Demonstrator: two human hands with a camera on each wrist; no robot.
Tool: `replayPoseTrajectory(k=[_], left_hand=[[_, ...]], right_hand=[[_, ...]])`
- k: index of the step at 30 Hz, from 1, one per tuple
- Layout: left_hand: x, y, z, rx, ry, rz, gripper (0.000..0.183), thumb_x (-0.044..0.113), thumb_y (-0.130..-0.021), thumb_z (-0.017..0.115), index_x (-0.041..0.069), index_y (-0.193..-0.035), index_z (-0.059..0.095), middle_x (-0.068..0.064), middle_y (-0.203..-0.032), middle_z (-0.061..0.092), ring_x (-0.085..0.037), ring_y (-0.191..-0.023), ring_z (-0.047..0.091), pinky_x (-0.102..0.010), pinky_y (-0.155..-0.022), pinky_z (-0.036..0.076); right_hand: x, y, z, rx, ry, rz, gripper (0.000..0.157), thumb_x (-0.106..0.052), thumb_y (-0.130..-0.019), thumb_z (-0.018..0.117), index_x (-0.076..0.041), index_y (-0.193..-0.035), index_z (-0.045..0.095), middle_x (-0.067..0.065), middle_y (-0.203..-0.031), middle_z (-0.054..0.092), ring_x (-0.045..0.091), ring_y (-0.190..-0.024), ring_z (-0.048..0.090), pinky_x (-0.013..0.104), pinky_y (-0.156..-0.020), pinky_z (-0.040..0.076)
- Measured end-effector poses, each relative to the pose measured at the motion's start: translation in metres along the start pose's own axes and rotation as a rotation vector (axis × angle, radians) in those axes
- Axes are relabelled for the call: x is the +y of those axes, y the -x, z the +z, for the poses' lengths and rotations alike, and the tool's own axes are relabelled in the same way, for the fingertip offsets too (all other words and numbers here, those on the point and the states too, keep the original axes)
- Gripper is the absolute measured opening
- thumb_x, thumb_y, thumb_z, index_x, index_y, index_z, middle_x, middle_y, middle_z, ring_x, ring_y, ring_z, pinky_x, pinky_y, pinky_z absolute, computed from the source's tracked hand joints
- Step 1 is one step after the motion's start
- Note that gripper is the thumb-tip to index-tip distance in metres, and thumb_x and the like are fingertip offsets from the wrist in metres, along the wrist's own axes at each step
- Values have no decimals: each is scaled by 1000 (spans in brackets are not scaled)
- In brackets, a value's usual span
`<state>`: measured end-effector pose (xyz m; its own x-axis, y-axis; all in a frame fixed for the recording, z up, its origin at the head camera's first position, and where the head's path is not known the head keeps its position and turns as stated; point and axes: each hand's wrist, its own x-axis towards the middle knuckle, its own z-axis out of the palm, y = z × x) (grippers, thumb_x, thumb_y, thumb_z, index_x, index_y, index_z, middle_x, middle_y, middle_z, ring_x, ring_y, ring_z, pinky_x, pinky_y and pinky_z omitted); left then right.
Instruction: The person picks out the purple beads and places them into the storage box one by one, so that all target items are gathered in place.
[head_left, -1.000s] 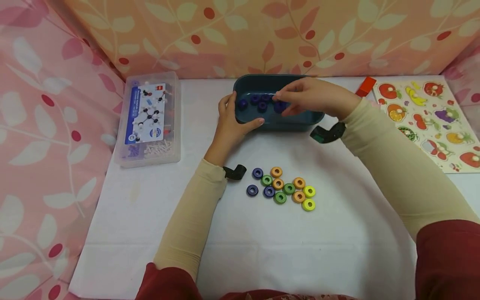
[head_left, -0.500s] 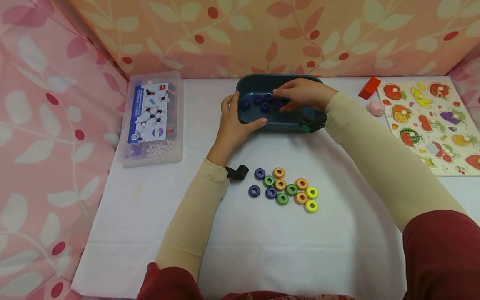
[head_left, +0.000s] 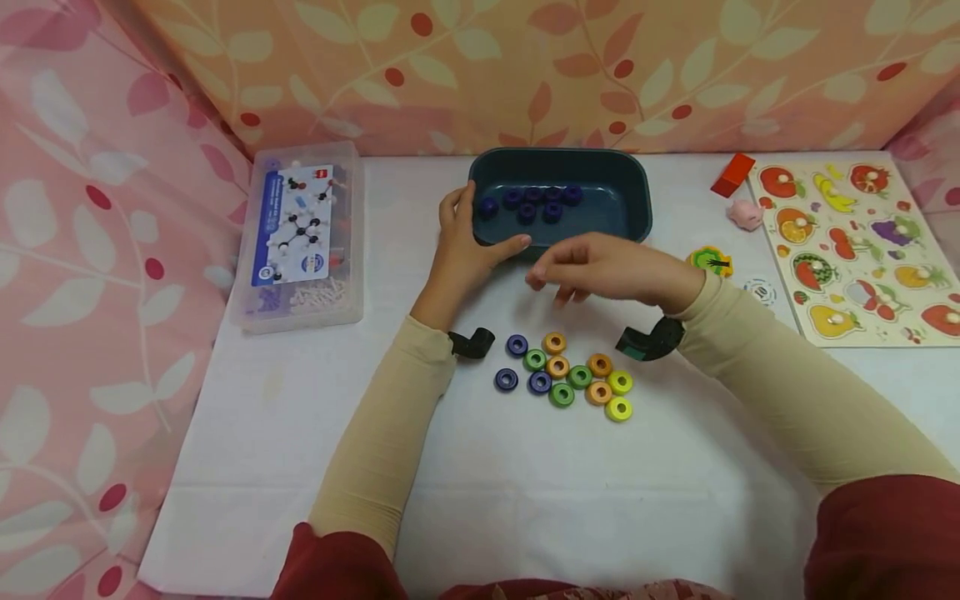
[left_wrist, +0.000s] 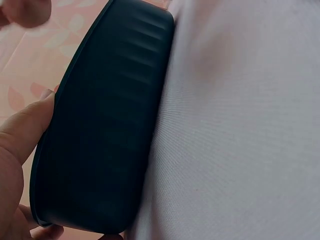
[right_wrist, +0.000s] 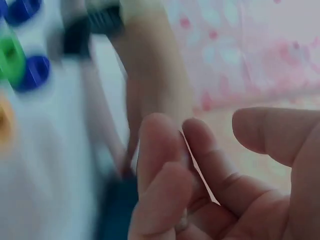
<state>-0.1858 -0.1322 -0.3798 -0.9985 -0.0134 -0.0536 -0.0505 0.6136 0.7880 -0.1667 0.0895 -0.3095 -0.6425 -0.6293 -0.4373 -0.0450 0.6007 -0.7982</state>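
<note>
A dark teal plastic tub (head_left: 611, 218) stands at the back of the table, with several purple rings (head_left: 527, 214) inside, mostly towards its left half. My left hand (head_left: 465, 250) holds the tub's left end, thumb on the near rim and fingers around the side; the left wrist view shows that thumb against the tub's outer wall. In front of the tub, over the table, is my right hand (head_left: 611, 271). Its fingers are loosely bent, and in the right wrist view the thumb is apart from them with nothing held. Nearer to me lie several blue, green, orange and yellow rings (head_left: 557, 367).
A clear case (head_left: 345, 250) with a molecule-model label lies at the left. To the right are a red block (head_left: 732, 175), a pink pig figure (head_left: 745, 214), a small tree piece (head_left: 710, 261), a round chip (head_left: 761, 291) and a fruit puzzle board (head_left: 862, 250).
My right hand has come out of the tub and moved towards me, uncovering the purple rings in it. The left hand keeps its hold on the tub.
</note>
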Motion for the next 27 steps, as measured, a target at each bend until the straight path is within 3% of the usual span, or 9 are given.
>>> replayPoseTrajectory(k=[4,11,19,27], left_hand=[[0,1,-1,-7,-1,-8,119,67,-74,78,29,-162,8,5,-163,9,-19,-146,29,-38,-121,28],[-2,2,-2,0,10,-1,118,66,-74,78,30,-162,9,6,-163,9,-19,-146,29,-39,-120,29],[-3,1,-1,0,17,25,118,65,-74,79,27,-162,11,4,-163,10,-19,-146,30,-38,-119,30],[-3,0,0,3,11,19,118,65,-74,79,27,-162,10,3,-163,10,-19,-146,29,-37,-120,29]], right_hand=[[7,-3,34,-46,99,-79,29,-35,-101,61,-16,-120,72,5,-108,73,20,-89,67,35,-83,52],[17,-21,64,31,246,-139,20,-25,-88,78,-20,-107,76,-2,-102,68,15,-77,59,32,-74,49],[18,-27,64,31,300,-129,18,-22,-87,77,-22,-105,77,-2,-99,67,16,-80,58,33,-75,48],[23,-29,53,60,390,-145,20,-17,-91,71,-19,-110,76,0,-110,68,16,-86,57,33,-81,45]])
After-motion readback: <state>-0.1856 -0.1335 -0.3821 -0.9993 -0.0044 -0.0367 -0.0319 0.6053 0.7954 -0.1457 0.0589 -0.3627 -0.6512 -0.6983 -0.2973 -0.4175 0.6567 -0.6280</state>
